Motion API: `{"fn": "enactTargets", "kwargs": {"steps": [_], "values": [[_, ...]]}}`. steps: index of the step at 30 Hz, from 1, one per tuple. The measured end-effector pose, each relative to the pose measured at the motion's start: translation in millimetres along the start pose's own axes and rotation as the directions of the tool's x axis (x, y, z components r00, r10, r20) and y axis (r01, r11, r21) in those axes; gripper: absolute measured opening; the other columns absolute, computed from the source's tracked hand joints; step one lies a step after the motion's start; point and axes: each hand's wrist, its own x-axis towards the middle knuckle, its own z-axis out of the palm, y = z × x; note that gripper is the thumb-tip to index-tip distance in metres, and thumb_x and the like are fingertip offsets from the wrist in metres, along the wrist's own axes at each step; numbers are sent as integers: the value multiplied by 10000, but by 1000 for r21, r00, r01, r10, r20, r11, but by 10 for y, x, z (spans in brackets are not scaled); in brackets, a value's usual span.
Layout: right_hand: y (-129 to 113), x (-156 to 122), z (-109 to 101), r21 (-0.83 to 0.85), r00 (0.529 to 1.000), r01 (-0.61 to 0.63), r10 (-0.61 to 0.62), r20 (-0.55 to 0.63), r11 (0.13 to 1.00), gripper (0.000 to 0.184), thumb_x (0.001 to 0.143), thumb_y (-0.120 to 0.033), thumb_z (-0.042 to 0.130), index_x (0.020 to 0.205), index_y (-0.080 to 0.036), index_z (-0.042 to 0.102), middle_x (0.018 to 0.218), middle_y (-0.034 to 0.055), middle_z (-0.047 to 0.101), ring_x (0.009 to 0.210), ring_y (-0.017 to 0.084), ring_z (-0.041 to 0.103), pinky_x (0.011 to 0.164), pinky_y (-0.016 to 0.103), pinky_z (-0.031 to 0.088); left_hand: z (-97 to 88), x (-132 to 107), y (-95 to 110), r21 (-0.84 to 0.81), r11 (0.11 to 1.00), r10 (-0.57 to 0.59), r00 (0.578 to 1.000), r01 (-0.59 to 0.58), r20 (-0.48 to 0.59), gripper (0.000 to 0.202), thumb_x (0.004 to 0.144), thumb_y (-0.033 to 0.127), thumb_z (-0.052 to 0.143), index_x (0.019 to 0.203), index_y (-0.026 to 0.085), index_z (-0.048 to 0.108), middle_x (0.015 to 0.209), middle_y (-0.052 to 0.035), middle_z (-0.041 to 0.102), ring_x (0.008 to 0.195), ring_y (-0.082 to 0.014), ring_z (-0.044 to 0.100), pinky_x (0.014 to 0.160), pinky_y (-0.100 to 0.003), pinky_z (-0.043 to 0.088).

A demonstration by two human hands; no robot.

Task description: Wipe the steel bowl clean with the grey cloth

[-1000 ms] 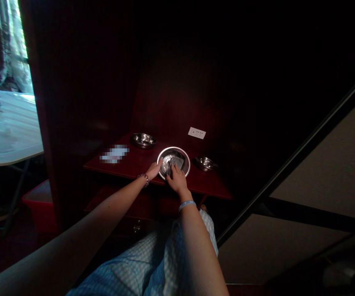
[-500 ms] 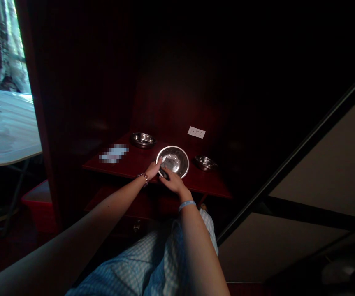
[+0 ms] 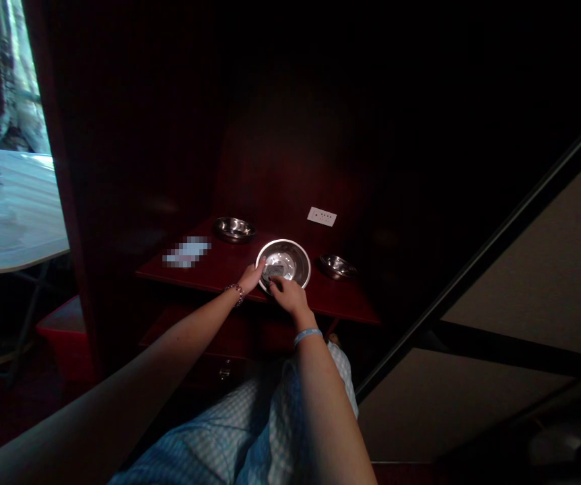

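A shiny metal bowl [image 3: 297, 259] with a bright rim is tilted towards me at the front of the dark red shelf [image 3: 209, 266]. My left hand [image 3: 252, 277] grips its left rim, thumb over the edge. Inside the bowl, my right hand [image 3: 290, 295] has its fingers closed on a small grey cloth-like piece [image 3: 274, 271]; its exact kind is too dim to make out. Behind and left stands a shallower metal bowl [image 3: 234, 231], and a smaller metal bowl [image 3: 338, 267] sits to the right. Neither of these is touched.
A blurred pale patch [image 3: 187, 252] lies on the shelf's left part. On the back wall is a white power socket [image 3: 322, 216]. A pale table [image 3: 15, 209] and a red bin [image 3: 66, 340] stand to the left. A dark slanting frame [image 3: 472, 276] borders the right.
My right hand has shifted slightly right and down inside the bowl, with the grey piece moving along. My left hand and the bowl have stayed almost in place.
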Motion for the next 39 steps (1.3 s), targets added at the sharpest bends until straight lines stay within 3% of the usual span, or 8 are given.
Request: {"fn": "enactTargets", "kwargs": {"steps": [2,5,8,11,13,20,28,39], "values": [[-28,-9,-13,-204,997,-70,63,-40,976,337,939,-378,424,1147,-271,667,1068,74,719,1018,231,657,944,372,433,7,9,-16,-27,999,25,999,-25,22,641,867,616,355,1042,97,687,1050,-142,733,1090,-275,631,963,-337,444],[-54,-11,5,-377,995,-77,46,-91,923,335,939,-336,402,1089,-224,680,1015,103,727,1001,217,659,1065,402,300,19,15,-45,-64,994,92,995,-89,34,652,852,643,379,1085,113,680,1107,-130,721,1121,-267,622,978,-319,433],[-69,-2,41,-419,992,-65,14,-125,906,323,923,-320,425,1086,-172,661,1008,129,722,1031,234,639,1127,433,163,28,9,-53,-69,994,87,996,-85,24,676,843,661,388,1093,105,680,1128,-142,712,1127,-275,621,977,-316,431],[-78,3,71,-399,986,-80,14,-165,913,351,913,-306,441,1166,-124,602,1084,157,695,1096,257,599,1138,453,115,31,-2,-42,-75,995,66,997,-64,29,692,837,676,391,1098,104,679,1130,-147,710,1114,-274,627,965,-317,434],[-77,1,88,-386,987,-75,13,-160,920,401,906,-311,461,1234,-99,550,1166,176,658,1156,274,555,1135,465,127,31,-4,-37,-87,995,60,998,-57,33,688,835,675,399,1101,105,678,1136,-148,708,1111,-268,629,959,-313,437],[-42,-22,116,-301,998,-54,46,-33,952,516,914,-345,452,1380,-128,410,1377,152,504,1246,286,433,1002,392,365,33,44,-88,-144,987,65,998,-66,-12,595,838,606,469,1094,111,677,1157,-140,701,1136,-277,615,990,-341,426],[-20,-17,162,-262,997,-71,68,-23,963,535,951,-318,375,1433,-86,365,1396,182,475,1244,302,423,1026,405,340,57,77,-144,-177,970,170,985,-164,22,464,796,455,592,1138,146,642,1188,-109,687,1143,-261,609,1025,-368,418],[-32,6,202,-165,998,-67,67,-6,984,597,977,-378,339,1455,-21,335,1417,228,434,1278,324,404,1084,411,272,81,115,-211,-118,957,279,954,-266,110,579,733,377,682,1249,150,547,1245,-127,639,1175,-261,581,1056,-399,405]]}}
